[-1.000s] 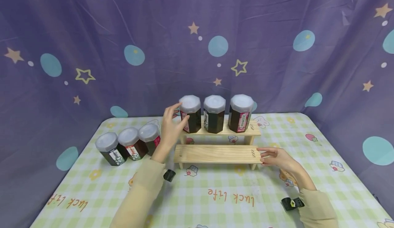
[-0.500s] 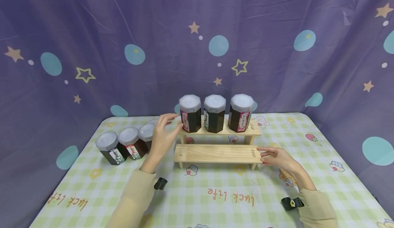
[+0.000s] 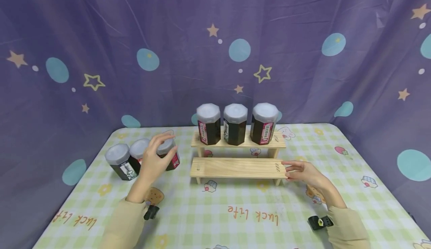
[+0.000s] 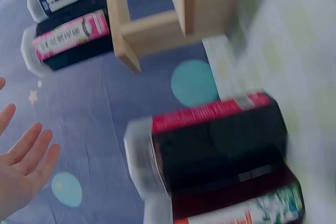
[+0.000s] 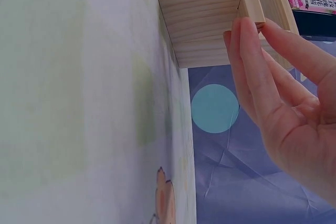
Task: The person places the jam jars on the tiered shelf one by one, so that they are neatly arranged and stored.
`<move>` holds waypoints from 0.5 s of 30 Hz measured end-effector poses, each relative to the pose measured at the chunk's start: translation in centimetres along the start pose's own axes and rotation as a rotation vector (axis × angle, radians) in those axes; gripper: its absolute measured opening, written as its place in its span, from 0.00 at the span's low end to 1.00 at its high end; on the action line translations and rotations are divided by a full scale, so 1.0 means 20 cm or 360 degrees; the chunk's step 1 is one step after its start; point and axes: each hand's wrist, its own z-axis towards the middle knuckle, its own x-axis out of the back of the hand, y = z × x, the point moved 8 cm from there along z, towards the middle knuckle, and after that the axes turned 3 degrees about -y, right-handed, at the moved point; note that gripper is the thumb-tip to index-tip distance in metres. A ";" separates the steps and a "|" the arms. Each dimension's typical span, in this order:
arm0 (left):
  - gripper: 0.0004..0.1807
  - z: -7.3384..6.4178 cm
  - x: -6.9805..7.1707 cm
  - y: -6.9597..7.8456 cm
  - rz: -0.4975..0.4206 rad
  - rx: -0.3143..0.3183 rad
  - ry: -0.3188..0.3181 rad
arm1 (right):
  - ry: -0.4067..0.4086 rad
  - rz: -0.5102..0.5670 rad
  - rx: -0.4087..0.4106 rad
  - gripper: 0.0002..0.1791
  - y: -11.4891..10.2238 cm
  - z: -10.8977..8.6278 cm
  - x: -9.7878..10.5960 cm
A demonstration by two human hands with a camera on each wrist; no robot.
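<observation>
My left hand reaches over the row of dark jars at the left, thumb and fingers apart and holding nothing. Its fingers overlap the pink-labelled jar in the head view; the left wrist view shows a gap between hand and that jar's white lid. Partly behind the hand is a red-labelled jar. A jar with a white label stands at the row's left end. My right hand pinches the right end of the lower board of a two-step wooden shelf between thumb and fingers.
Three lidded jars stand on the shelf's upper board: a left one, a middle one and a right one. The lower board is bare wood. A checked tablecloth covers the table, with a purple curtain behind.
My left hand has moved away from the left jar on the upper board, left and toward me, to the jar row. That jar stays on the shelf. My right hand has kept its place.
</observation>
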 end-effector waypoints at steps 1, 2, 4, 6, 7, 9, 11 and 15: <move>0.18 -0.01 0.02 -0.01 0.0021 0.0005 -0.0002 | -0.0003 0.0003 0.0002 0.30 0.00 0.00 0.00; 0.19 -0.03 0.04 -0.02 0.0038 0.0006 0.0001 | -0.0006 0.0004 0.0004 0.30 0.00 0.00 0.00; 0.19 -0.05 0.08 -0.04 0.0115 0.0016 0.0008 | -0.0007 0.0005 0.0009 0.30 0.00 0.00 0.00; 0.19 -0.08 0.12 -0.07 0.0146 0.0039 0.0015 | -0.0003 0.0002 0.0006 0.30 0.00 0.00 0.00; 0.19 -0.09 0.14 -0.08 0.0155 0.0042 0.0022 | 0.0002 -0.0005 0.0004 0.30 0.00 0.00 0.00; 0.19 -0.11 0.18 -0.11 0.0183 0.0063 0.0035 | 0.0013 -0.0010 -0.0004 0.31 0.00 0.00 0.00; 0.19 -0.12 0.21 -0.13 0.0187 0.0074 0.0056 | 0.0022 -0.0014 -0.0012 0.31 0.00 0.00 0.00; 0.20 -0.15 0.28 -0.17 0.0241 0.0086 0.0081 | 0.0049 -0.0010 -0.0028 0.31 0.01 0.00 0.00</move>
